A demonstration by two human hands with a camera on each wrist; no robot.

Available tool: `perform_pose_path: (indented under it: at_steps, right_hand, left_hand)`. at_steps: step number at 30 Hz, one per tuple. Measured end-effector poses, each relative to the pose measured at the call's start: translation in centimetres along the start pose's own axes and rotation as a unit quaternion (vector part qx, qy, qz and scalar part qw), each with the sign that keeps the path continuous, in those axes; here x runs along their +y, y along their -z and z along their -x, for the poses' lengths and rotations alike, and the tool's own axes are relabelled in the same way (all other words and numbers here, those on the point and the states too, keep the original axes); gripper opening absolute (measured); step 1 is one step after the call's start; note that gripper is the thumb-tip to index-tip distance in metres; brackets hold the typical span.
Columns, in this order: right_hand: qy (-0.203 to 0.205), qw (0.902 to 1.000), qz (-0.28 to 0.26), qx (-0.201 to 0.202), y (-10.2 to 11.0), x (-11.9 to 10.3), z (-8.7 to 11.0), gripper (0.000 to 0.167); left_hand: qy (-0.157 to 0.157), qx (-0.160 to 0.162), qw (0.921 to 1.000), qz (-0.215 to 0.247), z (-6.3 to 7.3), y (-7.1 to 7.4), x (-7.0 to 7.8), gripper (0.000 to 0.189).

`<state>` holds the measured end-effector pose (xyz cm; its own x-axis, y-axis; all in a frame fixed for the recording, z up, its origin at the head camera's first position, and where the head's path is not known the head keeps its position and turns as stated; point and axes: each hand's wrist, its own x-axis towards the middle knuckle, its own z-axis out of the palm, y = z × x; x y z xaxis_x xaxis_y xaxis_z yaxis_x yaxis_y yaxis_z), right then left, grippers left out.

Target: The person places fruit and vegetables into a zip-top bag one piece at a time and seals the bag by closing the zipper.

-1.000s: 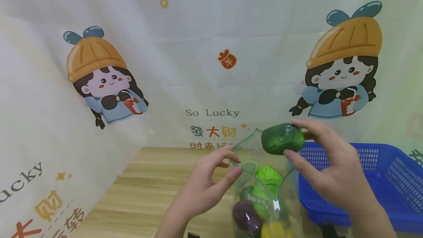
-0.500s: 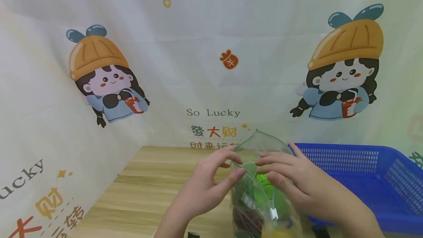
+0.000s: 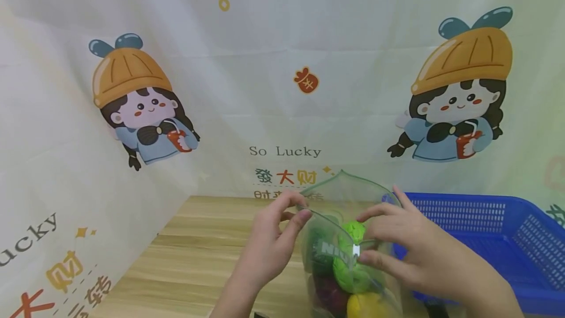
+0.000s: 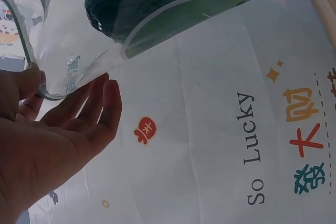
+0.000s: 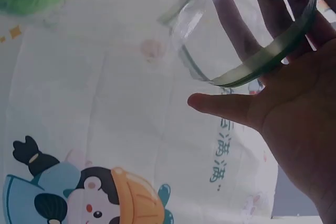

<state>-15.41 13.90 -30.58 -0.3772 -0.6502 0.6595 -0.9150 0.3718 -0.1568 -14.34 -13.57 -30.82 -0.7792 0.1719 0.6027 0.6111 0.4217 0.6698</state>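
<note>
A clear zip bag [image 3: 332,249] with a green rim stands upright, its mouth apart. Through its wall I see a bright green leafy vegetable [image 3: 353,276], a dark green vegetable [image 4: 131,6], a purple one [image 3: 328,293] and a yellow one [image 3: 368,305]. My left hand [image 3: 275,239] pinches the left side of the rim between thumb and finger. At the right side is my right hand [image 3: 419,247], thumb beside the white slider [image 3: 356,251]. In the right wrist view its fingers [image 5: 236,24] are spread, reaching past the rim, and its thumb is straight and apart from the bag.
A blue perforated basket [image 3: 468,195] stands to the right of the bag, partly behind my right forearm. The wooden tabletop [image 3: 190,254] extends to the left. A printed cloth [image 3: 247,112] hangs behind and along the left side. Small dark objects show at the bottom edge.
My right hand held a dark green vegetable above the bag, then let it go inside. It now spreads at the rim. The left hand has shifted slightly left, and the slider has moved up.
</note>
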Motion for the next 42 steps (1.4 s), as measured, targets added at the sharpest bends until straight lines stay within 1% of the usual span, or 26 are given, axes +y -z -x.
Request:
perform_pose_path:
  at_steps: [2, 4, 8, 12, 14, 16, 17, 19, 20, 21, 22, 23, 25, 27, 28, 29, 31, 34, 36, 38, 40, 42]
  right_hand:
    - [-0.004, 0.9998, 0.004, 0.021, 0.4, 0.3, 0.2, 0.015]
    - [-0.001, 0.9991, 0.007, 0.042, 0.9, 0.5, 0.4, 0.015]
    - [0.02, 0.9963, -0.002, 0.083, 1.3, 0.8, 0.5, 0.002]
    - [0.043, 0.9932, -0.008, 0.108, 1.5, 0.7, 0.4, 0.01]
    - [0.049, 0.9932, -0.009, 0.105, 1.6, 0.4, 0.3, 0.009]
    - [0.053, 0.9937, -0.012, 0.098, 1.6, 0.1, 0.1, 0.007]
    - [0.055, 0.9938, -0.015, 0.096, 1.7, -0.1, 0.1, 0.007]
    - [0.056, 0.9941, -0.013, 0.093, 1.7, -0.4, 0.0, 0.007]
    - [0.057, 0.994, -0.012, 0.093, 1.7, -0.4, -0.1, 0.007]
    - [0.058, 0.9939, -0.011, 0.094, 1.7, -0.5, -0.1, 0.008]
    - [0.058, 0.9937, -0.009, 0.095, 1.7, -0.6, -0.1, 0.008]
    - [0.057, 0.9937, -0.01, 0.096, 1.7, -0.6, -0.2, 0.009]
    - [0.062, 0.9929, -0.011, 0.101, 1.7, -0.7, -0.3, 0.011]
    - [0.069, 0.992, -0.016, 0.105, 1.6, -0.8, -0.5, 0.014]
    - [0.074, 0.9914, -0.017, 0.107, 1.5, -0.9, -0.6, 0.015]
    - [0.077, 0.991, -0.016, 0.109, 1.4, -1.0, -0.8, 0.016]
    - [0.085, 0.9897, -0.008, 0.115, 1.1, -1.1, -1.0, 0.018]
    - [0.082, 0.9899, 0.006, 0.116, 0.9, -1.2, -1.3, 0.022]
    - [0.077, 0.9905, 0.01, 0.113, 0.7, -1.2, -1.3, 0.021]
    - [0.056, 0.9935, 0.014, 0.099, 0.7, -1.0, -1.2, 0.016]
    - [0.021, 0.9966, 0.022, 0.077, 0.8, -0.8, -0.9, 0.011]
    - [-0.018, 0.9983, 0.025, 0.05, 1.0, -0.3, -0.7, 0.019]
  left_hand:
    - [-0.019, -0.01, 0.9998, -0.001, 0.0, -0.1, -0.1, 0.004]
    - [-0.035, -0.02, 0.9991, -0.007, 0.1, 0.0, -0.1, 0.006]
    - [-0.055, -0.027, 0.9979, -0.021, 0.2, 0.2, -0.1, 0.006]
    - [-0.072, -0.02, 0.9969, -0.026, 0.2, 0.3, -0.1, 0.007]
    - [-0.071, -0.024, 0.9969, -0.022, 0.1, 0.2, -0.1, 0.008]
    - [-0.059, -0.026, 0.9977, -0.023, 0.1, 0.1, 0.1, 0.01]
    - [-0.049, -0.024, 0.9981, -0.03, 0.2, 0.0, 0.2, 0.015]
    - [-0.037, -0.01, 0.9977, -0.055, 0.4, -0.2, 0.5, 0.026]
    - [-0.04, 0.003, 0.9968, -0.069, 0.5, -0.2, 0.7, 0.032]
    - [-0.047, 0.021, 0.9947, -0.09, 0.7, -0.3, 1.0, 0.037]
    - [-0.064, 0.041, 0.9915, -0.106, 0.9, -0.4, 1.3, 0.04]
    - [-0.095, 0.058, 0.9865, -0.121, 1.1, -0.5, 1.5, 0.04]
    - [-0.17, 0.076, 0.9732, -0.135, 1.3, -0.6, 2.0, 0.037]
    - [-0.233, 0.07, 0.9592, -0.144, 1.6, -0.8, 2.5, 0.033]
    - [-0.258, 0.059, 0.9537, -0.143, 1.6, -0.8, 2.7, 0.031]
    - [-0.276, 0.045, 0.9495, -0.143, 1.6, -0.9, 3.0, 0.026]
    - [-0.287, 0.024, 0.9469, -0.143, 1.7, -1.0, 3.3, 0.017]
    - [-0.291, 0.014, 0.9444, -0.152, 1.8, -0.8, 3.5, 0.004]
    - [-0.296, 0.01, 0.9417, -0.16, 1.8, -0.6, 3.4, 0.005]
    - [-0.303, 0.009, 0.9373, -0.173, 1.9, -0.4, 3.4, 0.005]
    - [-0.316, 0.014, 0.9311, -0.181, 1.9, -0.2, 3.4, 0.004]
    - [-0.33, 0.027, 0.924, -0.191, 1.9, -0.1, 3.5, 0.007]
